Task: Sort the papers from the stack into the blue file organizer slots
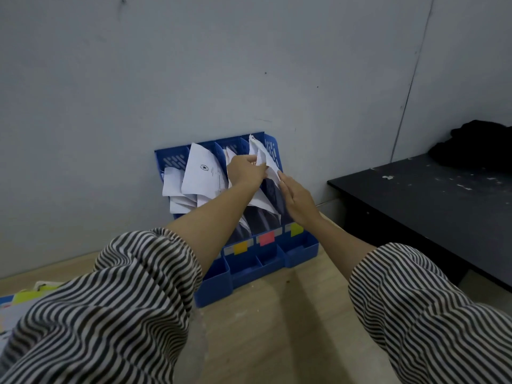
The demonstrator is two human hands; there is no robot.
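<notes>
Blue file organizer [300, 252], white papers [201, 173] in slots, left hand [245, 170] gripping paper [263, 156]

A black table [432, 206] at right carries a dark bundle of cloth [476, 145] against the grey wall [194, 65]

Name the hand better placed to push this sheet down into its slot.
Likely the left hand: its grip already pinches the white sheet above the rightmost slot, while the right hand only touches its lower edge with straight fingers.
</notes>
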